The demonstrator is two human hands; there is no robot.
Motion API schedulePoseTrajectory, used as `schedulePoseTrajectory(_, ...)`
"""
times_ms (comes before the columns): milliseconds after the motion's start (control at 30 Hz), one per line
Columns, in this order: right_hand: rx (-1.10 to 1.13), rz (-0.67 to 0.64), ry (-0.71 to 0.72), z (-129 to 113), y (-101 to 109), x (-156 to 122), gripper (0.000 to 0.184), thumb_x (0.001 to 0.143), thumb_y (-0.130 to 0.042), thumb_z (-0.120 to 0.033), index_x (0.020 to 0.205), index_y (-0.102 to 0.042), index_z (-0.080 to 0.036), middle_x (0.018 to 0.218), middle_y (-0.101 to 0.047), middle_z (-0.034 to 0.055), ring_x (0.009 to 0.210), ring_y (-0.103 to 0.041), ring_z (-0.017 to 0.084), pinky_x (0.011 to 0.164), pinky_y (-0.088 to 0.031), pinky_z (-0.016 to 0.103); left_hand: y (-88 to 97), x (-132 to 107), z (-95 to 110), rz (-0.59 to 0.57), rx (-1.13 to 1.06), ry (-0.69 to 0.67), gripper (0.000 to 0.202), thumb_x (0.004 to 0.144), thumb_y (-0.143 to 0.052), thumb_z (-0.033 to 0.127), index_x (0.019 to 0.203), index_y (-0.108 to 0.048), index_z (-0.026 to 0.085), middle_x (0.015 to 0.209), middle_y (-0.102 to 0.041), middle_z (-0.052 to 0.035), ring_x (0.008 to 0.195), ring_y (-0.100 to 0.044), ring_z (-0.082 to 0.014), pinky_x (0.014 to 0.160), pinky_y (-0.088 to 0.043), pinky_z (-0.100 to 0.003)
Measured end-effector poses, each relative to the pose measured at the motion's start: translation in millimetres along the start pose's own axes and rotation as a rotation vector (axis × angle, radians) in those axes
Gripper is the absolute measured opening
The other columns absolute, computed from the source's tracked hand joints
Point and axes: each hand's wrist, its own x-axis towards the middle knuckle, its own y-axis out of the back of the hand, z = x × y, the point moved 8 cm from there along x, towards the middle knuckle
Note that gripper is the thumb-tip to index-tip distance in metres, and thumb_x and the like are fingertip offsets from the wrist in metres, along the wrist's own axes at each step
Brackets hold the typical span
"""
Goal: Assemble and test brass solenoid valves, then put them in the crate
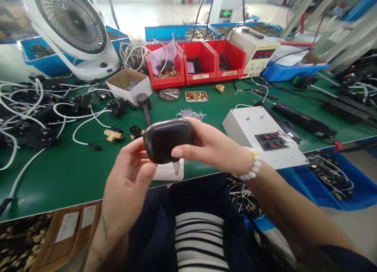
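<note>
A rounded, glossy black case is held up over the front edge of the green table. My right hand grips its right side, thumb across the front and fingers behind. On the other side, my left hand has its curled fingertips and thumb against the case's left end. Just below the case, a small pale tab shows; whether it is joined to the case I cannot tell. Behind that lies a white tray-like piece on the table edge, partly covered by my hands.
Beyond the case are a black mallet-shaped tool, loose metal screws and a tin of brass parts. A brass fitting and cabled black units lie left. To the right sits a white switch box; red bins stand behind.
</note>
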Motion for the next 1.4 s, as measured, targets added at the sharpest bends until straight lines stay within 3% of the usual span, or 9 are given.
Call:
schedulePoseTrajectory(100, -0.219, -0.260, -0.042, 3.0, -20.2, 32.4, 0.036, 0.081, -0.076, -0.048, 0.093, -0.062, -0.018, 0.072, -0.063, -0.0026, 0.065, -0.059, 0.014, 0.057, -0.045, 0.024, 17.1, 7.1, -5.2, 0.028, 0.028, 0.034, 0.051, 0.093, -0.046, 0.059, 0.126, -0.058, 0.022, 0.121, -0.067, -0.0045, 0.108, -0.064, -0.0230, 0.083, -0.056, -0.030)
schedulePoseTrajectory(267, -0.380, -0.632, -0.184, 34.9, -61.5, 59.9, 0.039, 0.088, -0.066, -0.055, 0.082, -0.062, -0.017, 0.059, -0.062, -0.0035, 0.053, -0.056, 0.011, 0.052, -0.041, 0.023, 13.4, 3.8, -51.4, -0.108, -0.022, 0.319, 0.059, 0.081, -0.056, 0.066, 0.112, -0.060, 0.016, 0.095, -0.072, -0.0072, 0.078, -0.068, -0.0232, 0.060, -0.055, -0.031)
schedulePoseTrajectory(500, -0.516, -0.176, -0.170, 56.0, -35.6, 39.5, 0.038, 0.092, -0.066, -0.039, 0.120, -0.062, -0.014, 0.081, -0.069, 0.0013, 0.074, -0.063, 0.015, 0.068, -0.045, 0.027, 30.3, -3.3, -96.7, 0.042, 0.277, 0.459, 0.057, 0.083, -0.050, 0.067, 0.114, -0.057, 0.020, 0.096, -0.072, -0.0089, 0.088, -0.068, -0.0294, 0.079, -0.051, -0.040)
schedulePoseTrajectory(767, -0.532, 0.052, -0.042, 62.8, -20.1, -29.1, 0.014, 0.085, -0.073, -0.034, 0.083, -0.069, -0.020, 0.114, -0.064, 0.0098, 0.107, -0.060, 0.025, 0.096, -0.047, 0.043, 32.4, -6.4, -91.9, -0.081, 0.588, 0.417, 0.050, 0.092, -0.024, 0.067, 0.080, -0.049, 0.025, 0.081, -0.065, -0.0077, 0.084, -0.064, -0.0326, 0.072, -0.043, -0.040)
schedulePoseTrajectory(867, -0.500, 0.125, -0.059, 71.7, -19.8, -33.8, 0.015, 0.088, -0.069, -0.029, 0.076, -0.068, -0.020, 0.109, -0.064, 0.0096, 0.105, -0.061, 0.025, 0.097, -0.048, 0.044, 37.9, -3.2, -100.4, -0.060, 0.518, 0.431, 0.049, 0.090, -0.026, 0.067, 0.079, -0.048, 0.025, 0.081, -0.065, -0.0082, 0.086, -0.065, -0.0329, 0.076, -0.046, -0.042)
schedulePoseTrajectory(1033, -0.512, 0.037, -0.044, 80.1, -34.8, -26.6, 0.018, 0.076, -0.083, -0.029, 0.086, -0.071, -0.021, 0.126, -0.060, 0.0117, 0.118, -0.058, 0.028, 0.102, -0.047, 0.046, 37.2, 3.8, -119.3, -0.060, 0.064, 0.547, 0.046, 0.078, -0.054, 0.063, 0.095, -0.056, 0.020, 0.087, -0.069, -0.0076, 0.071, -0.066, -0.0247, 0.064, -0.052, -0.036)
schedulePoseTrajectory(1167, -0.518, 0.116, -0.013, 81.9, -35.9, -25.6, 0.006, 0.087, -0.070, -0.024, 0.088, -0.068, -0.019, 0.122, -0.063, 0.0131, 0.115, -0.060, 0.027, 0.101, -0.048, 0.046, 35.1, 7.1, -122.8, -0.105, -0.060, 0.577, 0.040, 0.076, -0.062, 0.055, 0.088, -0.062, 0.017, 0.082, -0.068, -0.0055, 0.067, -0.065, -0.0200, 0.061, -0.056, -0.031)
schedulePoseTrajectory(1300, -0.604, 0.085, 0.012, 85.2, -45.6, -26.8, 0.062, 0.077, -0.081, -0.035, 0.130, -0.056, -0.015, 0.133, -0.059, 0.0196, 0.125, -0.054, 0.033, 0.107, -0.045, 0.055, 45.0, 8.0, -127.3, -0.002, -0.112, 0.614, 0.030, 0.081, -0.062, 0.045, 0.089, -0.059, 0.017, 0.092, -0.066, -0.0073, 0.082, -0.067, -0.0203, 0.068, -0.060, -0.031)
schedulePoseTrajectory(1400, -0.745, 0.005, 0.009, 90.3, -55.2, -27.2, 0.087, 0.068, -0.088, -0.039, 0.141, -0.048, -0.012, 0.138, -0.054, 0.0233, 0.128, -0.051, 0.039, 0.108, -0.043, 0.059, 48.3, 9.0, -129.5, 0.039, -0.129, 0.631, 0.025, 0.082, -0.063, 0.041, 0.087, -0.057, 0.017, 0.093, -0.066, -0.0083, 0.084, -0.068, -0.0212, 0.069, -0.061, -0.033)
